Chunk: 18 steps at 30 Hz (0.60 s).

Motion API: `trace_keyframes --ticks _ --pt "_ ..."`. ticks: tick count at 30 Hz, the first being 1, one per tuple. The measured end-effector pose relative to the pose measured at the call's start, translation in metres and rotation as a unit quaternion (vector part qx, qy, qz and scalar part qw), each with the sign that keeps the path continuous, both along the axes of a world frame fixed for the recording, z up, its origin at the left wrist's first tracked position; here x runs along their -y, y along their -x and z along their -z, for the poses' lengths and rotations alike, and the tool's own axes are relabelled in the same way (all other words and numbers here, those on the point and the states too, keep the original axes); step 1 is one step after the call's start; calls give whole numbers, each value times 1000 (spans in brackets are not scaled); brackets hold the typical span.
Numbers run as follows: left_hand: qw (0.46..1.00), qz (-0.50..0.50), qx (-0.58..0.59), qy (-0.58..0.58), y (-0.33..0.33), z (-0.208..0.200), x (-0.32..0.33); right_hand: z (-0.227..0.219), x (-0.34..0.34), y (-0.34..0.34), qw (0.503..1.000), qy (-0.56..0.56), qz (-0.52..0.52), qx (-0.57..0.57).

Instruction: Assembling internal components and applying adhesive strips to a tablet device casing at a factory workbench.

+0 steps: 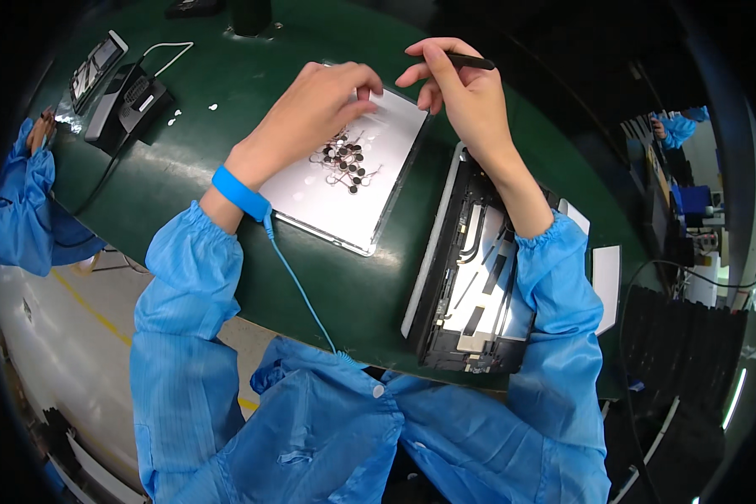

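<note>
My left hand (323, 105) hovers over a pale flat panel (336, 214) with its fingers bent. A small gap shows between thumb and fingertips, and I see nothing held there. Below it on the panel lies a loose pile of small round black parts with thin reddish wires (344, 160). Beyond the panel's right edge, my right hand (470, 97) is raised with a slim black tool (472, 61) held in it; the tool's front end is hidden by the fingers. Beneath my right forearm sits an opened device housing (479, 286) with a silvery inside, black strips and cables.
A blue wrist strap (240, 193) with a coiled cord runs from my left wrist toward my lap. At the far left of the green table (328, 286) stand a dark boxy device (126, 105) and a tilted screen (98, 67). Another person's blue sleeve (25, 202) shows at the left edge.
</note>
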<state>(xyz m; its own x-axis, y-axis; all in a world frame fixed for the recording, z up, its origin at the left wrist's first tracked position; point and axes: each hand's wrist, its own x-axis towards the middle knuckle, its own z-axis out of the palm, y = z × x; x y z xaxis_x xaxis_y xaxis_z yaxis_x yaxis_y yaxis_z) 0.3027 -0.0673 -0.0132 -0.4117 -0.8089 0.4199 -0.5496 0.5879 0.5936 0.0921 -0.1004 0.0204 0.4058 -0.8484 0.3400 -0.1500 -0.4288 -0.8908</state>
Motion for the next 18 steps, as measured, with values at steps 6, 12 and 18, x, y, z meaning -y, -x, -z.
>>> trace_keyframes --ticks 6,12,18 --pt "908 24 -392 -147 4 1 2 0 -6 -4 997 -75 -10 -18" --pt "910 4 -401 -106 15 3 -8 -10 -21 -11 956 -260 -96 101" --pt "919 -23 -394 -14 18 1 -6 -8 -18 -9 959 -212 -55 178"
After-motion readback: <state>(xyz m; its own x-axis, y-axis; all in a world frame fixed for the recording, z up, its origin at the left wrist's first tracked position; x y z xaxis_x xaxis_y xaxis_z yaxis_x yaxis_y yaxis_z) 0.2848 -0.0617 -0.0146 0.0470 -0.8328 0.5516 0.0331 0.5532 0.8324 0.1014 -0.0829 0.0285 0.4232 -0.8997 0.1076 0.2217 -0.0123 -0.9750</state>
